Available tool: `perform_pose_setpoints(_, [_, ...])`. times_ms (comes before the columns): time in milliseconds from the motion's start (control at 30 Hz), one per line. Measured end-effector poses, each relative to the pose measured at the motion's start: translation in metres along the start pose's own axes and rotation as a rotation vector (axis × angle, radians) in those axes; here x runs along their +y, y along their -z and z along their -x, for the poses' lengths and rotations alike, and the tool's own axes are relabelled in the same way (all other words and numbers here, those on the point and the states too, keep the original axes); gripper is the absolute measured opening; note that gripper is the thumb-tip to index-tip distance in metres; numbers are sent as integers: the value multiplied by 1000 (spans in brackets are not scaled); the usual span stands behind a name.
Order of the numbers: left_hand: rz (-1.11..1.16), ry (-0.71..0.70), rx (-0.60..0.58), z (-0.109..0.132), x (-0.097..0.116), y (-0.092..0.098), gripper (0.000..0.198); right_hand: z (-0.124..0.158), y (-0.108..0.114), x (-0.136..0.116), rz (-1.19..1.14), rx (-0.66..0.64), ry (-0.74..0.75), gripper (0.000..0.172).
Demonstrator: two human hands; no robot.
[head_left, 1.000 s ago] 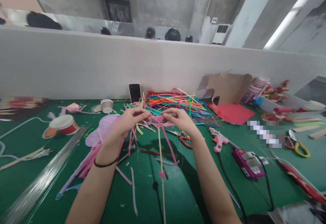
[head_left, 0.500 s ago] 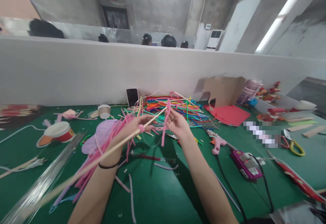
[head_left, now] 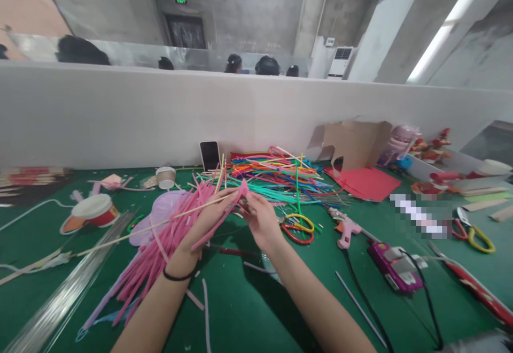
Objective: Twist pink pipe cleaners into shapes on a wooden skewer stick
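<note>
My left hand [head_left: 213, 215] and my right hand [head_left: 262, 219] meet over the middle of the table, fingers closed on a folded pink pipe cleaner [head_left: 243, 187]. Its bent top pokes up between the fingertips, and one long end slants down past my left wrist. A thin wooden stick [head_left: 176, 217] runs from the left across a bundle of pink pipe cleaners [head_left: 160, 256] to my left hand; whether that hand grips it, I cannot tell. Some fingertips are hidden behind the hands.
Behind my hands lies a heap of coloured pipe cleaners [head_left: 276, 171]. To the right are scissors [head_left: 298, 227], a pink glue gun [head_left: 344, 227] and a purple power strip [head_left: 395, 270] with cables. A paper cup [head_left: 96, 211] and clear rods [head_left: 76, 283] occupy the left.
My right hand has come left and lower with the pink pipe cleaner, bringing it to my left hand. The stick has dropped and its near end has moved farther from the camera.
</note>
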State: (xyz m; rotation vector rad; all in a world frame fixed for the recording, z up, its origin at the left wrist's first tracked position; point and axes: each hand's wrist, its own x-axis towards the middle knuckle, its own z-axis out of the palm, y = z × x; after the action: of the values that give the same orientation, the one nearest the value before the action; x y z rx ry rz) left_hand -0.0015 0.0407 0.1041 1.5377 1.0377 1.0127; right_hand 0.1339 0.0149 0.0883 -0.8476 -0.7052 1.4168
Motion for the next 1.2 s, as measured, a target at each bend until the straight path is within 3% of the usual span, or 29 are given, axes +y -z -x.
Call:
perform_pose_setpoints(133, [186, 171, -12, 26, -23, 6, 34, 15, 45, -8, 765, -212, 284, 22])
perform_pose_setpoints(200, [287, 283, 7, 38, -37, 6, 33, 20, 74, -20, 1067, -182, 459, 21])
perform_pose_setpoints(267, [368, 370, 36, 45, -50, 3, 34, 24, 101, -32, 1394, -95, 515, 20])
perform_pose_setpoints(367, [480, 422, 76, 49, -63, -8, 34, 24, 129, -33, 1827, 24, 379, 26])
perform_pose_setpoints(467, [543, 427, 34, 48, -69, -17, 34, 21, 142, -20, 2029, 96, 227, 29])
perform_pose_setpoints(567, [578, 409, -8, 46, -73, -19, 36, 18, 146, -8, 2053, 109, 222, 24])
perform_pose_setpoints(667, [607, 405, -36, 46, -78, -15, 35, 18, 148, -8, 1969, 140, 316, 22])
perform_pose_setpoints(833, [642, 393, -49, 46, -79, -11, 31, 23, 141, -13, 1493, 188, 472, 25])
perform_pose_setpoints(1000, [637, 408, -61, 43, -77, -12, 28, 28, 121, 3, 910, 81, 204, 27])
perform_pose_setpoints(1067, [629, 411, -60, 43, -78, -12, 27, 29, 115, 11, 863, 72, 140, 29])
perform_pose_setpoints(1200, [627, 406, -81, 43, -79, -11, 26, 31, 114, 18, 1082, 102, 175, 30])
